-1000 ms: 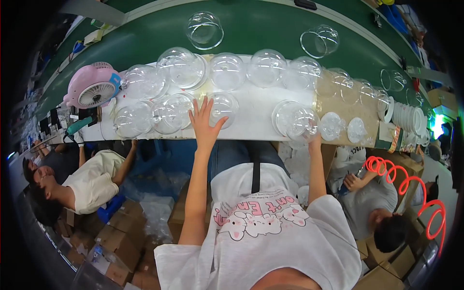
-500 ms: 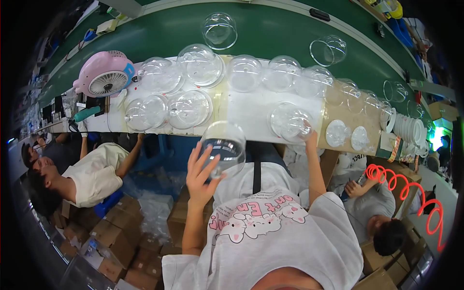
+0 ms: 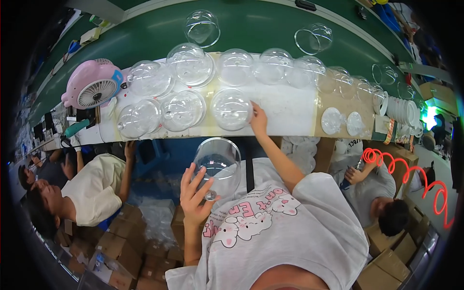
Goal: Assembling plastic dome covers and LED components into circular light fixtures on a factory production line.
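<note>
In front of my chest, just off the table's near edge, my left hand (image 3: 195,197) holds a clear dome (image 3: 220,162). Its wide opening points away from me, and a small round knob (image 3: 210,195) shows by my fingers. My right hand (image 3: 259,118) reaches over the white tabletop (image 3: 290,113). Its fingers are closed at the right edge of another clear dome (image 3: 232,109), which rests on a round clear base. Two more domes (image 3: 182,110) (image 3: 139,117) on bases stand in the near row to its left.
Behind is a row of clear domes (image 3: 275,66), with loose domes (image 3: 314,39) on the green surface (image 3: 261,24). A pink fan (image 3: 92,84) stands left, stacked white discs (image 3: 403,112) right. People sit on both sides; a red coiled hose (image 3: 411,169) hangs right.
My right hand has moved the dome on its base leftward along the table, near the other domes. My left hand has lowered its dome slightly toward me. The view has shifted a little.
</note>
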Tool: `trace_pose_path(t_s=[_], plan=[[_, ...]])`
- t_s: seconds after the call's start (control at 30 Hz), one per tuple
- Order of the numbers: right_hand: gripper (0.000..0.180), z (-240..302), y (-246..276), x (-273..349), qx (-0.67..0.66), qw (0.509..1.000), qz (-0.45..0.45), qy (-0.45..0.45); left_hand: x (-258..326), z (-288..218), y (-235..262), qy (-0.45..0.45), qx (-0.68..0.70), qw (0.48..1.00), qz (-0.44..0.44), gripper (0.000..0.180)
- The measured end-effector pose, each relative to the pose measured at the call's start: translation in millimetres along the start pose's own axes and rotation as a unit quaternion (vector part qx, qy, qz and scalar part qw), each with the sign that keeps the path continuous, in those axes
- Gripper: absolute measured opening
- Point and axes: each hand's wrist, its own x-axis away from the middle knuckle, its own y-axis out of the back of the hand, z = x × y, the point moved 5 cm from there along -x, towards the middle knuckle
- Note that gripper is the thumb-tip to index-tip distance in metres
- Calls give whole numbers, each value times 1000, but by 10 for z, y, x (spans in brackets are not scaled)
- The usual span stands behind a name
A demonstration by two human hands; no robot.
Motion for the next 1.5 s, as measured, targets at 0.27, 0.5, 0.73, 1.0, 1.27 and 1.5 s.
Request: trace_pose_path(t_s=[0.27, 0.5, 0.73, 1.0, 1.27, 1.5], plan=[[33, -287, 699, -230, -211, 957, 120, -156, -496, -205, -1125, -70, 83, 990, 86, 42], [29, -518, 2489, -53, -168, 970, -10, -174, -1060, -60, -2645, -187, -2, 978, 90, 40], [24, 278, 2367, -33, -141, 988, 11, -61, -1337, 317, -2722, -120, -16, 992, 24, 38], [43, 2802, 496, -1176, 146, 917, 199, 315, -1295, 407, -2578, -72, -54, 996, -11, 42], [52, 3194, -1544, -2164, 341, 861, 127, 355, -1134, 644, -2740, -6, 136, 991, 10, 45], [34, 3426, -1014, -1964, 166, 865, 41, 471, -1291, 587, -2450, -55, 15, 998, 3, 40]])
